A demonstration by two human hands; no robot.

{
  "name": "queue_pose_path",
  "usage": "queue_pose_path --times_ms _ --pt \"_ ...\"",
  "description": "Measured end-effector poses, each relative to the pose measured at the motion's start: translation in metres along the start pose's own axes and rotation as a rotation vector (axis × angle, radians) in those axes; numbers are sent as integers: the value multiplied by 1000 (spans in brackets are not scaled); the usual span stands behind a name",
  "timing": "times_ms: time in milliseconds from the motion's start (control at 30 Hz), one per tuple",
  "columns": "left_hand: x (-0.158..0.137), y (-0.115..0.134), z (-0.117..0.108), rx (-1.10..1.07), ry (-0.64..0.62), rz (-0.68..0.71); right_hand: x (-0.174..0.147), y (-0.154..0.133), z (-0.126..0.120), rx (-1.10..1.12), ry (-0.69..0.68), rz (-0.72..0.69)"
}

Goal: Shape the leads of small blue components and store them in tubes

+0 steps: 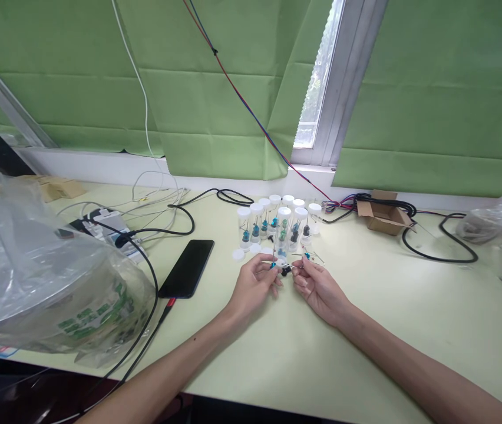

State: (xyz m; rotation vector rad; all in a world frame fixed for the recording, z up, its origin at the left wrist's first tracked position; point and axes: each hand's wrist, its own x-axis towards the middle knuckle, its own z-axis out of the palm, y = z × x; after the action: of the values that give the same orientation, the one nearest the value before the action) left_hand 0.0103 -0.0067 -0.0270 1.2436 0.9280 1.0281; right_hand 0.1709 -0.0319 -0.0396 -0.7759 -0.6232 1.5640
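My left hand is pinched on a small blue piece with a thin rod standing up from it. Close on its right, my right hand pinches a thin metal rod that points toward the left hand. A small black part lies between the hands. Just beyond the fingers, another blue piece lies among loose thin rods. Behind stands a cluster of clear tubes with white caps, holding blue, green or black pieces. Loose white caps lie at their left.
A black phone with a cable lies left of my hands. A bagged round container fills the table's left side. Behind it is a power strip with cables. An open cardboard box and black cable are at the back right.
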Motion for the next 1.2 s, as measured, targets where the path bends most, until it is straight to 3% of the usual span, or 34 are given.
queue_pose_path --times_ms 567,1200 --pt "-4 7 3 -106 -44 -100 -2 0 6 -134 19 -103" --pt "-6 5 5 -92 -47 -92 0 5 -1 -191 -24 -119"
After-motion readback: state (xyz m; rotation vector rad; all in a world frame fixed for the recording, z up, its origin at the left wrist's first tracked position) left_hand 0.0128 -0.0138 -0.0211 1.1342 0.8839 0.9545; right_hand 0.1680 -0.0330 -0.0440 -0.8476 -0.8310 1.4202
